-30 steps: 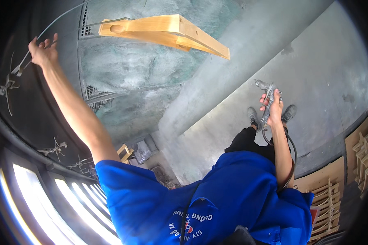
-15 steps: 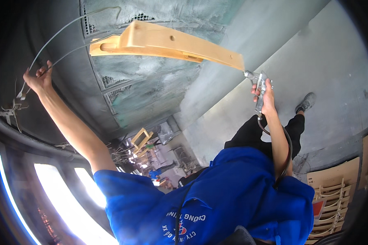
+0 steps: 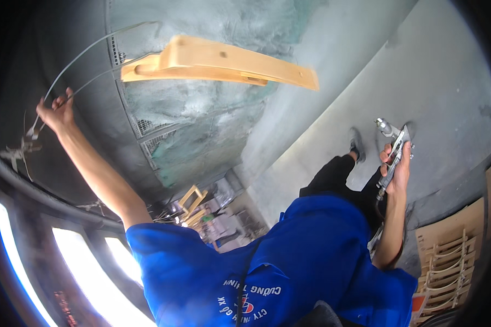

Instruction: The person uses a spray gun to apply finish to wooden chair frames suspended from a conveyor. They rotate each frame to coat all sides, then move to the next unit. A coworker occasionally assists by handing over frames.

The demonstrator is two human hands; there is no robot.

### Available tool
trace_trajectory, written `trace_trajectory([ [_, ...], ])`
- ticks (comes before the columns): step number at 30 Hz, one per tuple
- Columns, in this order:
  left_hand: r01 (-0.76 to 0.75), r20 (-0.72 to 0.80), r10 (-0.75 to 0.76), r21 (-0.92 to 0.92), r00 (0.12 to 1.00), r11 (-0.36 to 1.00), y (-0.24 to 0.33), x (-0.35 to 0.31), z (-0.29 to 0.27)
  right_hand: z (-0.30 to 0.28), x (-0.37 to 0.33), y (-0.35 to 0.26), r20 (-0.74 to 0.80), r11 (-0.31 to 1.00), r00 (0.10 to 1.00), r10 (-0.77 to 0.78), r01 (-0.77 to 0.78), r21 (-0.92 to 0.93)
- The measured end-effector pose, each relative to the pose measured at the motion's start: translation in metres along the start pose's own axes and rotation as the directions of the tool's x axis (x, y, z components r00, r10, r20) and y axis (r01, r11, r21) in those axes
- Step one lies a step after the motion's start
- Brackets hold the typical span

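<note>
My left hand (image 3: 59, 113), raised at the upper left, has its fingers curled round a long wire hook (image 3: 77, 61). From the far end of the wire hangs a curved, light wooden furniture part (image 3: 237, 60) with round holes and a slot. My right hand (image 3: 399, 166) grips a metal spray gun (image 3: 393, 155) by its handle, with the nozzle pointing up and left. A hose runs down from the gun beside my forearm. The gun is apart from the wooden part, well to its right.
A grey-green, coated booth wall (image 3: 202, 117) with mesh vents stands behind the wooden part. Another wooden frame (image 3: 192, 199) hangs farther back. Curved wooden pieces (image 3: 447, 267) are stacked at the lower right. Bright window openings (image 3: 87, 272) lie at the lower left.
My right hand has moved the spray gun right and down, away from the wooden part's end. The wooden part has shifted slightly, and my left hand keeps its grip. My feet have moved.
</note>
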State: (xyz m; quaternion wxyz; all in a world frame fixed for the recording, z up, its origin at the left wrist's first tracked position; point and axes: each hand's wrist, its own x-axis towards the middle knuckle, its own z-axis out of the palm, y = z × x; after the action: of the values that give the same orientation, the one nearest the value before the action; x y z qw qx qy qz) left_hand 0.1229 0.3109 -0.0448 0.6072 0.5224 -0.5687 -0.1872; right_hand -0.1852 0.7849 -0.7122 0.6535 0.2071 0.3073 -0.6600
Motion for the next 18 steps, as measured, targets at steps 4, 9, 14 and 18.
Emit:
trace_trajectory([
  [4, -0.135, 0.074, 0.139, -0.049, 0.988, 0.990, -0.017, -0.008, 0.004, 0.118, -0.046, -0.056, -0.084, 0.905, 0.989, -0.122, 0.076, -0.418],
  [9, -0.178, 0.065, 0.191, -0.172, 0.979, 0.969, -0.026, -0.005, 0.010, 0.235, -0.102, -0.076, 0.349, 0.955, 0.920, -0.177, 0.247, -0.167],
  [14, -0.208, 0.083, 0.223, -0.157, 0.971, 0.966, -0.029, 0.005, 0.018, 0.241, -0.096, -0.060, 0.382, 0.915, 0.910, -0.160, 0.282, -0.288],
  [18, -0.211, 0.064, 0.224, -0.162, 0.972, 0.964, -0.030, 0.006, 0.028, 0.204, -0.059, -0.033, 0.148, 0.858, 0.974, -0.168, 0.219, -0.465],
])
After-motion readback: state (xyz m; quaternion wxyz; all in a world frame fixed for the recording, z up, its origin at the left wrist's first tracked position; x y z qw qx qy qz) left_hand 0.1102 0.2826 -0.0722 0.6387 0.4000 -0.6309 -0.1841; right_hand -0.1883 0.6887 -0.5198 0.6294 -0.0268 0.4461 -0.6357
